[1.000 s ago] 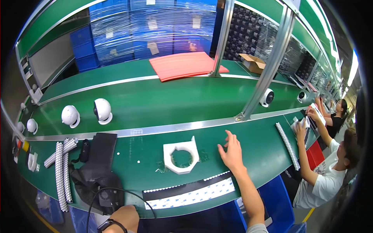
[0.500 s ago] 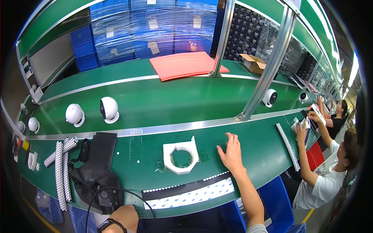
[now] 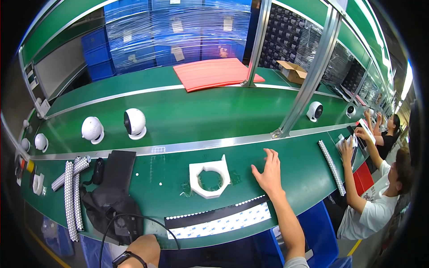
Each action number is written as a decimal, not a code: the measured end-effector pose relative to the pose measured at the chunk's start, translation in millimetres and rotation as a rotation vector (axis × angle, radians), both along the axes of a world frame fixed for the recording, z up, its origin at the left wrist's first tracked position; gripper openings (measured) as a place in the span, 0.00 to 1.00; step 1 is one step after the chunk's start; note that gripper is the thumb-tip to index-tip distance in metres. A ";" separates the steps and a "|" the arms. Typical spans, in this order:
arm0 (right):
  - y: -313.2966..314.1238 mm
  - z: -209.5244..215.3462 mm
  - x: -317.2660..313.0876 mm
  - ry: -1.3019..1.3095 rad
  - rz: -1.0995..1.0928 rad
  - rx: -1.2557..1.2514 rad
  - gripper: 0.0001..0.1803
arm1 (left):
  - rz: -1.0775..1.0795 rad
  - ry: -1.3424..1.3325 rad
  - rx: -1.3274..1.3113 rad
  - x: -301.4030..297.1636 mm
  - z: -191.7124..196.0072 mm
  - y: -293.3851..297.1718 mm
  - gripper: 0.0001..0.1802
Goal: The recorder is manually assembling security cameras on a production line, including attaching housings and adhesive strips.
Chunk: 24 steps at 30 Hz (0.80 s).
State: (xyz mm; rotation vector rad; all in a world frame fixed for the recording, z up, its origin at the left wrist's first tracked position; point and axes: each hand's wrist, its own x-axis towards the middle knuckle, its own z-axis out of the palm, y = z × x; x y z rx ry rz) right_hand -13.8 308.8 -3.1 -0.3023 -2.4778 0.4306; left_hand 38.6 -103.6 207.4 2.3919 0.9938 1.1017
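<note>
My right hand (image 3: 268, 173) is over the green bench, fingers apart and holding nothing. To its left is a white foam-like block (image 3: 209, 179) with a large round hole and a thin upright tab at one corner. Nearer me, a long black strip (image 3: 216, 216) with white scalloped edging and a white, blue-printed band lies along the front edge. My bent left arm (image 3: 145, 250) enters at the bottom with a watch (image 3: 123, 258) on its wrist; the hand itself is past the lower edge. In front of that arm lies a black bag (image 3: 114, 210) with a dark cable looping over it.
White dome-shaped devices (image 3: 135, 123) stand on the green belt (image 3: 201, 109) beyond a metal rail. White dotted rolls (image 3: 70, 201) lie at the left, and another dotted roll (image 3: 331, 167) at the right. Pink sheets (image 3: 214, 75) rest behind. A co-worker (image 3: 380, 192) works at the right.
The white devices on the belt have moved to the right. My right hand has shifted slightly right and away from me, its fingers still apart. The block and strip stay in place.
</note>
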 end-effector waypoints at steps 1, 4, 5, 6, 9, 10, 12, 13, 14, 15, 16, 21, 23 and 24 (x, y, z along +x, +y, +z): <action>-1.1 1.8 0.7 -0.032 0.006 -0.058 0.43 | 0.007 0.000 -0.001 2.4 -5.9 -3.2 0.20; 6.4 -5.1 2.4 -0.066 0.010 -0.061 0.43 | -0.329 0.166 -0.378 -26.1 -2.0 21.3 0.22; -4.1 -5.2 -6.5 -0.051 0.055 -0.026 0.44 | -0.462 0.204 -0.525 -48.7 34.1 41.0 0.23; -0.1 -7.7 -3.9 -0.058 0.055 -0.023 0.44 | -0.339 -0.049 -0.436 -58.9 6.4 50.2 0.24; 1.0 -9.9 -4.6 -0.057 0.069 -0.066 0.45 | 0.667 -0.079 -0.481 -68.1 -15.3 89.1 0.17; 2.3 -5.9 -3.4 -0.065 0.049 -0.088 0.44 | 1.161 0.266 -0.126 -60.1 -37.0 112.5 0.14; 5.6 -7.9 -3.0 -0.073 0.027 -0.111 0.45 | 1.058 0.370 0.259 -74.3 -77.2 156.4 0.18; 6.5 -6.0 -2.3 -0.081 0.037 -0.110 0.45 | 1.024 0.353 0.189 -70.5 -90.9 169.5 0.19; 4.4 -3.9 -2.1 -0.078 0.047 -0.093 0.45 | 1.047 0.533 0.269 -67.0 -100.1 173.3 0.20; 7.9 -6.4 -1.3 -0.077 0.042 -0.087 0.45 | 1.051 0.531 0.267 -65.0 -110.9 182.8 0.20; 8.6 -9.3 -1.9 -0.086 0.046 -0.090 0.45 | 0.995 0.562 0.260 -60.6 -121.2 189.6 0.20; 6.3 -8.3 -3.6 -0.068 0.044 -0.084 0.46 | 0.900 0.574 0.222 -51.8 -148.4 202.2 0.21; 8.3 -11.4 -3.3 -0.066 0.038 -0.093 0.47 | 0.906 0.576 0.217 -52.1 -150.7 203.0 0.21; 8.9 -12.2 -3.9 -0.056 0.038 -0.100 0.48 | 0.905 0.575 0.216 -52.8 -149.9 202.5 0.21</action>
